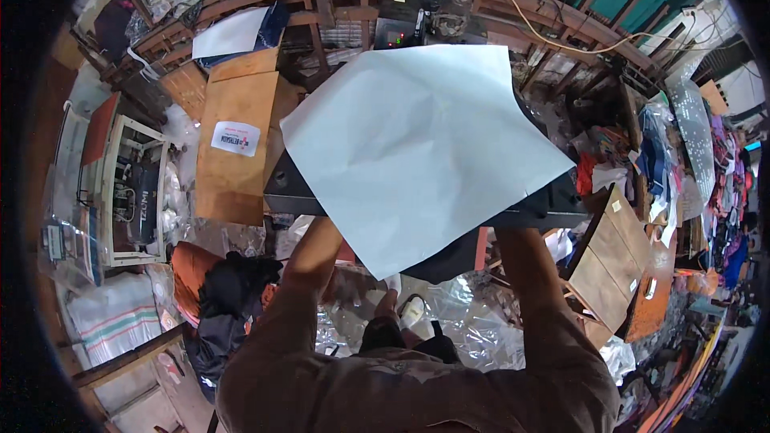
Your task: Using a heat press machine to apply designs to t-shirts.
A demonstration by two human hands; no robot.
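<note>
A large pale sheet (417, 144), like paper or thin board, lies creased over a dark, flat-topped unit (293, 184) in front of me. One corner of it hangs down toward me. Black material (449, 261), perhaps cloth, shows beneath its near right edge. My left forearm (313, 261) reaches up to the unit's near edge beside the sheet, and the hand is hidden there. My right forearm (529, 265) runs under the near right edge of the unit, so that hand is hidden too. What either hand touches I cannot tell.
A tan wooden panel (228, 144) with a white label stands left of the unit. Wooden rails (345, 0) with a cable run behind it. A brown wooden surface (613, 261) is at right, a black bundle (233, 297) at left. Clear plastic (465, 313) covers the floor by my feet.
</note>
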